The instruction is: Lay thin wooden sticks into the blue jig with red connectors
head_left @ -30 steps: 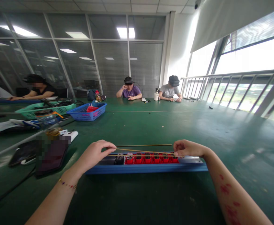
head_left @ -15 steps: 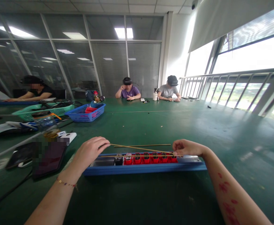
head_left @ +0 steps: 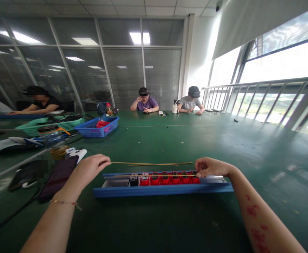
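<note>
My left hand (head_left: 90, 168) pinches the left end of a thin yellowish stick (head_left: 120, 162), which points right above the table. Its line crosses another thin stick (head_left: 187, 163) that lies behind the rail. My right hand (head_left: 212, 166) is closed over the right end of a third stick (head_left: 156, 175), stretched level along a blue rail (head_left: 164, 190). Inside the rail's channel sits a row of red blocks (head_left: 164, 179) with dark tops, plus a black block (head_left: 133, 180) at the left of the row. Metal strips show at both ends of the channel.
Phones (head_left: 59, 177), a jar (head_left: 52, 138) and cables lie to the left. Beyond them stand a blue basket (head_left: 97, 132) and a green basket (head_left: 30, 130). Several people sit along the table's far side, one person (head_left: 150, 103) in purple.
My left hand has moved left, drawing its stick away from my right hand. The stick in my right hand stays over the rail, and that hand has barely moved.
</note>
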{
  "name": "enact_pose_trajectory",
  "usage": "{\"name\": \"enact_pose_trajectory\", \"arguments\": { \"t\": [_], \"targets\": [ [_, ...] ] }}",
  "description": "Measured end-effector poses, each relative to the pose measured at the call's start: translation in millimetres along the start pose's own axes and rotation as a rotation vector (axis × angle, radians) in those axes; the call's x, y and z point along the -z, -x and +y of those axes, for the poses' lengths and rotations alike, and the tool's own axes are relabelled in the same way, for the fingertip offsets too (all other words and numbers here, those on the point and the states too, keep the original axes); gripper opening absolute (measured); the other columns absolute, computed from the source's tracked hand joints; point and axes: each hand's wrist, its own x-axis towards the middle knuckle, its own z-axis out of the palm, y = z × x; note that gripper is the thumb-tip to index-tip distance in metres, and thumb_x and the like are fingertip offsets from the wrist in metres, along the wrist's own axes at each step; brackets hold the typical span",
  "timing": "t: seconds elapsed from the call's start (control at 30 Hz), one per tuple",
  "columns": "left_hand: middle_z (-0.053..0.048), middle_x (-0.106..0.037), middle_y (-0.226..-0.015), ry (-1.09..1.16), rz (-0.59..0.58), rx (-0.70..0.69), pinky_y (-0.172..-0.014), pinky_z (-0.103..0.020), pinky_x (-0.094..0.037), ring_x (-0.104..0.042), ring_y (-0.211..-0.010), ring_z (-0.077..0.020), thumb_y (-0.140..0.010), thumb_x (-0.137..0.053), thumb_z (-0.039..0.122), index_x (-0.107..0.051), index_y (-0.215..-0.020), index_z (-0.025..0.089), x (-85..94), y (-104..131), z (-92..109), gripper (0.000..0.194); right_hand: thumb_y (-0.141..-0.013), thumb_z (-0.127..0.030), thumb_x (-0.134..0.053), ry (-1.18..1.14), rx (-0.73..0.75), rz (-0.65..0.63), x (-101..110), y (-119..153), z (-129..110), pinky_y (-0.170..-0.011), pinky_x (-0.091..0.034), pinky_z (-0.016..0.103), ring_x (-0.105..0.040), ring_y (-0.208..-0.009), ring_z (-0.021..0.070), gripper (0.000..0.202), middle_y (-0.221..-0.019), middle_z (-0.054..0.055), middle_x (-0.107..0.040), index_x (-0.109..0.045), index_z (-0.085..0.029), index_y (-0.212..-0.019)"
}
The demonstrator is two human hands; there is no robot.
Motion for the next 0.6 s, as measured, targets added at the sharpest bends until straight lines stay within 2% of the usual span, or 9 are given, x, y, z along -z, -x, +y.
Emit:
{"name": "enact_pose_trajectory", "arguments": {
  "t": [0.27,0.43,0.6],
  "targets": [
    [-0.003,-0.065,-0.082,0.049,-0.161,0.052,-0.065,-0.025,-0.038,-0.058,-0.072,-0.0188,-0.073,-0.046,0.041,-0.065,-0.076,0.024,-9.9,-7.5,-1.4,0.025,-0.061,-0.044,-0.067,0.103,0.056,-0.025,3.0,5.4,0.4,-0.059,-0.041,0.022,-0.053,-0.068,0.0135,0.038,-0.074,0.001,-0.058,-0.054,-0.014,-0.081],
    [-0.002,-0.066,-0.082,0.094,-0.227,0.004,-0.065,-0.024,-0.038,-0.059,-0.074,-0.018,-0.074,-0.046,0.033,-0.065,-0.077,0.025,-20.3,-14.7,12.3,0.02,-0.064,-0.041,-0.066,0.137,0.093,-0.053,3.9,6.2,0.8,-0.062,-0.041,0.022,-0.053,-0.07,0.0134,0.035,-0.075,0.001,-0.058,-0.054,-0.014,-0.084],
    [-0.002,-0.067,-0.08,0.138,-0.286,-0.02,-0.064,-0.023,-0.038,-0.059,-0.073,-0.0178,-0.073,-0.049,0.029,-0.066,-0.074,0.025,-28.9,-24.7,29.8,0.017,-0.063,-0.042,-0.067,0.115,0.064,-0.059,4.7,6.7,0.2,-0.061,-0.042,0.022,-0.054,-0.068,0.0134,0.036,-0.074,0.001,-0.058,-0.056,-0.014,-0.083]
  ]
}}
